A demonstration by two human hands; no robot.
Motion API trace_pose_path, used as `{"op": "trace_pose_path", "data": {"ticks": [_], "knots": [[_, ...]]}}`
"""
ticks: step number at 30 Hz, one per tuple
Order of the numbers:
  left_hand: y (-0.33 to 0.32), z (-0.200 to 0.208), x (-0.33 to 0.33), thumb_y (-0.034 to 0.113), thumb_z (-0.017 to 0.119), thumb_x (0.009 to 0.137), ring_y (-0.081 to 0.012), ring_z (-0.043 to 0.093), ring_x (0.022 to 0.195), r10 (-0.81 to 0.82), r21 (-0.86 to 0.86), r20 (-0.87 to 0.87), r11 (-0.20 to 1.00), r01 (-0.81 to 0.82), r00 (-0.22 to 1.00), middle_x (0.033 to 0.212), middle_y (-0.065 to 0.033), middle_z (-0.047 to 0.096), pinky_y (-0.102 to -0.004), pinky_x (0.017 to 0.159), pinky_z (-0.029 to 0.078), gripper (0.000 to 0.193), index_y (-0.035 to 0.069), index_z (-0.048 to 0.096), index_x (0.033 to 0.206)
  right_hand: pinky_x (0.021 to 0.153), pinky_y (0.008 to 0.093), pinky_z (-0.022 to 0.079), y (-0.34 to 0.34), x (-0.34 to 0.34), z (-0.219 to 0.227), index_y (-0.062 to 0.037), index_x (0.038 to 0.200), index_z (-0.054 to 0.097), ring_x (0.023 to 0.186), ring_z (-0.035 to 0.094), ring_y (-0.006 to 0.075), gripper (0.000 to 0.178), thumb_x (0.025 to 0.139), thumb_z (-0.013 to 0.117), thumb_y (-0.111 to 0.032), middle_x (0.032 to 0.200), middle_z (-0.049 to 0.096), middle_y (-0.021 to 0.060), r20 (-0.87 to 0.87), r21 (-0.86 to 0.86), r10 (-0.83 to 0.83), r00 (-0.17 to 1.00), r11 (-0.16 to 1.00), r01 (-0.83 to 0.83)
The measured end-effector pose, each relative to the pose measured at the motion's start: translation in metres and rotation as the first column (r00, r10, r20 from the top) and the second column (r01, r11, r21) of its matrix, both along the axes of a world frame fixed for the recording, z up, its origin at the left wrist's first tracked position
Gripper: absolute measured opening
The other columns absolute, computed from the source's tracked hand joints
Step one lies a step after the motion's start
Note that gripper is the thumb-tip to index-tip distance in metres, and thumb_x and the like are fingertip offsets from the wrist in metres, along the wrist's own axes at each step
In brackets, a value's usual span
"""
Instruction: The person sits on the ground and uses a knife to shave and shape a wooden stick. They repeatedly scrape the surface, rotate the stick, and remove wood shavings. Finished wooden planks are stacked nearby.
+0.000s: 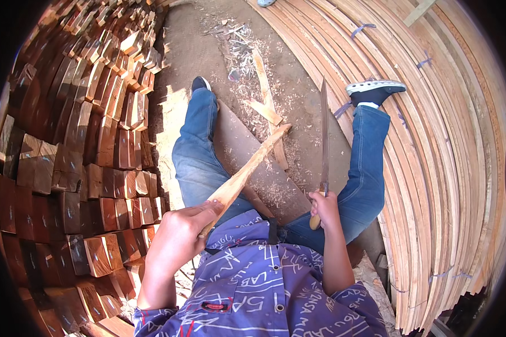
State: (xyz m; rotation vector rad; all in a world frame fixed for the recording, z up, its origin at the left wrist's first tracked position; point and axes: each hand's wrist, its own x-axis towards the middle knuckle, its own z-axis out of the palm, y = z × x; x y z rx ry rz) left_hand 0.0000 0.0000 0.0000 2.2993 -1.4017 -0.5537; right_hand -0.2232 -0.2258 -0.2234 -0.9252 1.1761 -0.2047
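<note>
Lit throughout by bright, warm daylight. Harshest at left: splashed across some end faces of the stacked wooden blocks [108, 212] and bleached nearly white on parts of the ground [167, 115] beside them, with deep, dark shadow in the gaps. Gentler and more even over the patterned shirt [236, 292] and the jeans [194, 140]. Pale, slightly washed out along the long planks [444, 185] at right. Fairly crisp around the left hand [180, 236] and the tapered wood strip [240, 181], softer among the small shavings [239, 48] near the top. Bowed strongly toward the rim (most plainly in those planks, bent like barrel staves) and sunk into black at the corners.
</note>
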Motion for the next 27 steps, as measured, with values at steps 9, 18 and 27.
{"op": "trace_pose_path", "data": {"ticks": [9,18,27], "knots": [[-0.004,-0.011,0.008,-0.003,0.074,0.071,-0.0299,0.072,0.081,0.103,-0.261,0.031,0.961,-0.092,0.994,0.094,-0.0137,0.074,-0.0361,0.071,0.059,0.026,0.003,0.074,0.096,0.038,0.028,0.038,0.024,-0.023,0.017,-0.0067,0.077,0.051,0.038,0.044,0.0113,0.019,0.087,0.067,-0.007,0.052,0.045,-0.0002,-0.043,0.059,0.012,0.999,0.998,-0.01],[-0.006,-0.013,0.016,0.015,0.079,0.071,-0.019,0.073,0.085,-0.462,-0.163,0.413,0.81,0.563,0.785,0.093,-0.0046,0.075,-0.0335,0.077,0.061,0.017,0.009,0.074,0.086,0.038,0.0256,0.038,0.02,-0.011,0.016,-0.0079,0.078,0.052,0.04,0.046,0.0088,0.019,0.087,0.069,-0.009,0.054,0.048,-0.0006,-0.092,-0.028,0.278,0.956,0.959,-0.281],[-0.031,-0.009,0.056,0.03,0.083,0.073,-0.0177,0.066,0.065,-0.464,-0.239,0.506,0.735,0.635,0.727,0.067,-0.0015,0.06,-0.0304,0.065,0.059,0.039,0.01,0.052,0.06,0.055,0.0317,0.043,0.046,0.022,0.048,-0.0005,0.081,0.059,0.061,0.051,0.0086,0.026,0.083,0.077,-0.02,0.067,0.058,0.0002,0.034,-0.467,0.592,0.805,0.722,-0.51]]}}
